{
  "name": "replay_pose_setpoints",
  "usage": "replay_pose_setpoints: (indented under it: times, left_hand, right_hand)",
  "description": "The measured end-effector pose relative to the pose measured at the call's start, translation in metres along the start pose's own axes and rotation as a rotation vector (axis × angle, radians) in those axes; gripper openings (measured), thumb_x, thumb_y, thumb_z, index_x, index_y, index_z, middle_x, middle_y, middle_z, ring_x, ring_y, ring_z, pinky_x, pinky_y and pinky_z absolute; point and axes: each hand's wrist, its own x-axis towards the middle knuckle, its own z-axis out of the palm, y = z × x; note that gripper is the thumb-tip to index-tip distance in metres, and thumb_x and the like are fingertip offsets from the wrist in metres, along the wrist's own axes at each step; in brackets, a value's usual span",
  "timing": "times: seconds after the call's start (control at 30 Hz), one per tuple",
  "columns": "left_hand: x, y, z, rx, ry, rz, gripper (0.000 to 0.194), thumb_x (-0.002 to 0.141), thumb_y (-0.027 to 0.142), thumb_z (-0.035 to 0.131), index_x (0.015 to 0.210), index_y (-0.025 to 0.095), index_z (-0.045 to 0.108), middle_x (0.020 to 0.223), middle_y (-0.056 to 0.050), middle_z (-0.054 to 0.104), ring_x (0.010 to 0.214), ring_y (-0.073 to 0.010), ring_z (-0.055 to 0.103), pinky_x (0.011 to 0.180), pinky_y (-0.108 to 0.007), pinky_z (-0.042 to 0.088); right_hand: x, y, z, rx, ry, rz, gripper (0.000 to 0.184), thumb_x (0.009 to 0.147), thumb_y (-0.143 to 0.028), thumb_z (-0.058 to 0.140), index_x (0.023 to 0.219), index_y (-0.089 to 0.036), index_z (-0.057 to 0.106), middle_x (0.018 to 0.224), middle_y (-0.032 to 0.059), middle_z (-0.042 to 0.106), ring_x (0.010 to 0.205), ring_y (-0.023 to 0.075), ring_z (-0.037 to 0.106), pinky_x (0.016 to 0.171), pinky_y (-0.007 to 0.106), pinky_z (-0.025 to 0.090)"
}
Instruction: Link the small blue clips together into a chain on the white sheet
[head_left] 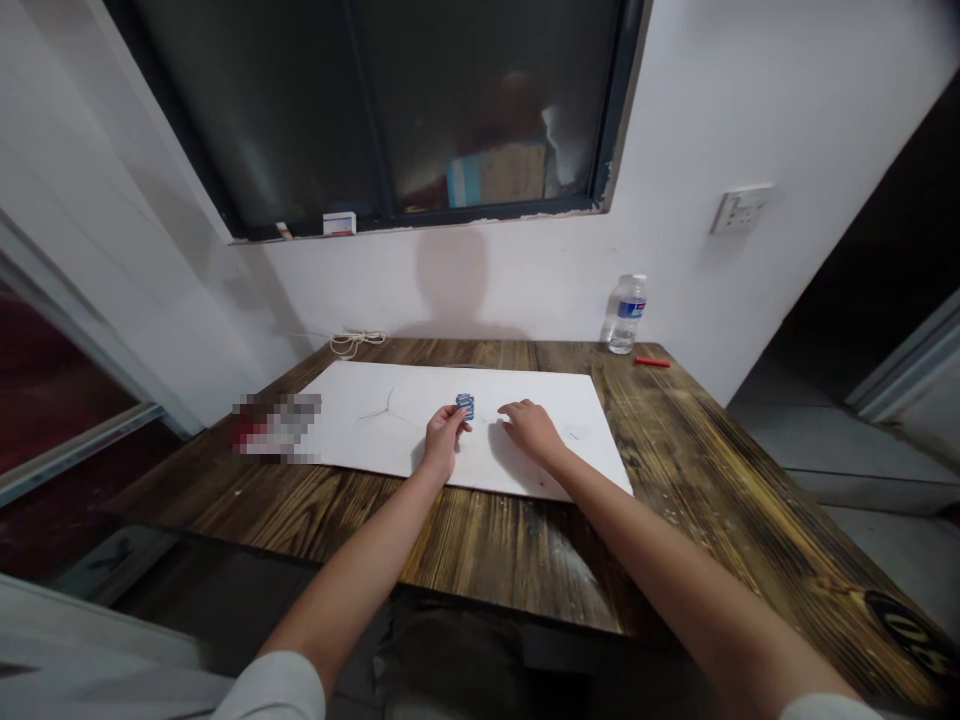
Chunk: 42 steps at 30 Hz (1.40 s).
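My left hand [442,440] is closed, its thumb and fingers pinching a small blue piece of beadwork [466,405] over the white board [420,385]. The piece has a pale looped or grid-like pattern, too small to make out fully. To its right, my right hand [532,430] hovers above the board with its fingers bent together toward the left. A faint thin line [487,420] shows between both hands; whether the right fingertips grip it is hard to see. Thin wire or thread [386,408] lies on the board's left part. A small dark strand [575,435] rests at its right.
The board lies on a dark wooden table [712,520]. A water bottle [628,315] and a red pen-like stick [652,362] are at the back right. A coiled pale cord [357,342] sits at the back left. A blurred patch [281,428] covers the board's left end.
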Motion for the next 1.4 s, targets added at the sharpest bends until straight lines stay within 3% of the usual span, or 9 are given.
replay_pose_setpoints:
  times: [0.2,0.47,0.7,1.0,1.27,1.4]
  left_hand:
    - [0.002,-0.001,-0.001,0.006,0.008,-0.012,0.028,0.059,0.03,0.075,0.077,0.016,0.058,0.068,0.003,0.058,0.049,-0.0054,0.052,0.047,-0.018,0.033]
    - [0.003,-0.003,-0.002,-0.007,-0.003,0.001,0.028,0.059,0.03,0.075,0.076,0.016,0.058,0.069,0.002,0.06,0.049,-0.0055,0.052,0.05,-0.019,0.036]
    - [0.003,-0.004,-0.003,-0.016,0.004,-0.007,0.027,0.059,0.03,0.075,0.076,0.016,0.058,0.068,0.003,0.06,0.049,-0.0055,0.052,0.049,-0.019,0.035]
    - [0.003,-0.005,-0.003,0.02,0.005,0.0,0.026,0.061,0.03,0.074,0.076,0.016,0.059,0.066,0.003,0.058,0.049,-0.0052,0.052,0.048,-0.018,0.033]
    - [0.0,0.0,0.0,0.023,-0.003,0.009,0.027,0.059,0.03,0.075,0.074,0.016,0.058,0.067,0.003,0.059,0.05,-0.0055,0.052,0.051,-0.019,0.036]
    - [-0.002,0.001,0.0,0.023,-0.003,0.013,0.027,0.059,0.03,0.075,0.075,0.016,0.058,0.067,0.003,0.058,0.05,-0.0053,0.052,0.052,-0.019,0.038]
  right_hand:
    - [0.027,-0.004,-0.003,-0.204,-0.168,-0.131,0.033,0.088,-0.015,0.044,0.116,-0.016,0.059,0.105,0.0121,0.067,0.101,0.0223,0.058,0.081,0.03,0.039]
    - [0.041,-0.006,0.005,-0.339,-0.223,-0.307,0.021,0.089,-0.015,0.043,0.096,-0.012,0.063,0.093,0.0129,0.068,0.09,0.0224,0.061,0.075,0.03,0.04]
    - [0.038,-0.008,0.013,-0.35,-0.184,-0.285,0.02,0.091,-0.016,0.042,0.096,-0.011,0.061,0.092,0.014,0.068,0.09,0.0226,0.061,0.075,0.03,0.039]
    - [0.023,-0.001,0.001,-0.28,-0.272,-0.265,0.025,0.09,-0.022,0.044,0.099,-0.012,0.065,0.091,0.0132,0.069,0.085,0.0205,0.064,0.071,0.026,0.04]
    - [0.006,-0.009,0.005,-0.355,-0.214,-0.393,0.018,0.086,-0.013,0.047,0.09,-0.01,0.065,0.084,0.0139,0.069,0.081,0.0224,0.063,0.073,0.03,0.041]
    - [0.006,-0.007,0.009,-0.341,-0.182,-0.386,0.017,0.085,-0.012,0.049,0.091,-0.009,0.065,0.086,0.015,0.069,0.081,0.0224,0.063,0.072,0.031,0.041]
